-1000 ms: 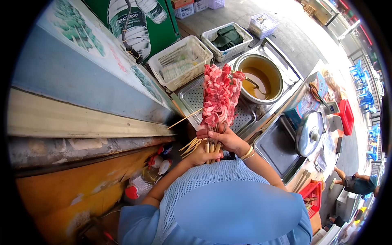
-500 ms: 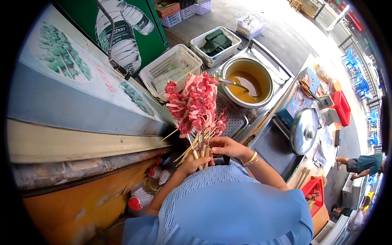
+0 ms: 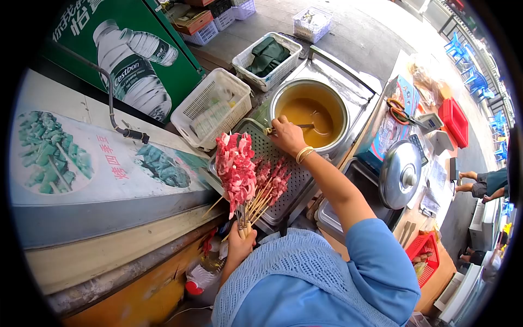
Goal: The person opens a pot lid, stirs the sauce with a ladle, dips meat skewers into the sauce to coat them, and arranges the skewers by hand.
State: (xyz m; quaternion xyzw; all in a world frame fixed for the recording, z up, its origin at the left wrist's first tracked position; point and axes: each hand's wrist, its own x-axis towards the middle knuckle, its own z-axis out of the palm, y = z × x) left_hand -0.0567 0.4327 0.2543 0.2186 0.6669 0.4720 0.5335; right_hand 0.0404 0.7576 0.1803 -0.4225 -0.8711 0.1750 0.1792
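My left hand (image 3: 239, 243) is closed around the wooden handles of a bunch of metal skewers, held upright and thickly threaded with raw red meat (image 3: 235, 171). My right hand (image 3: 289, 136) grips the handle of a ladle (image 3: 306, 126) at the near rim of a large metal pot (image 3: 342, 109). Brownish-yellow liquid (image 3: 305, 111) half fills the pot, and the ladle's bowl is mostly hidden in it. Behind the held bunch, more meat pieces on thin wooden sticks (image 3: 277, 182) lie on a perforated metal tray (image 3: 301, 175).
Two white plastic baskets (image 3: 239, 111) stand beyond the tray. To the right are a steel lid (image 3: 400, 175), orange-handled scissors (image 3: 397, 110) and red baskets (image 3: 455, 124). A printed sloping counter panel (image 3: 109, 191) borders the left. Another person (image 3: 487, 183) is at the far right.
My right hand has left the skewer handles and reached forward to the ladle. My left hand keeps the skewers, now further left in view. The ladle's handle has shifted in the pot.
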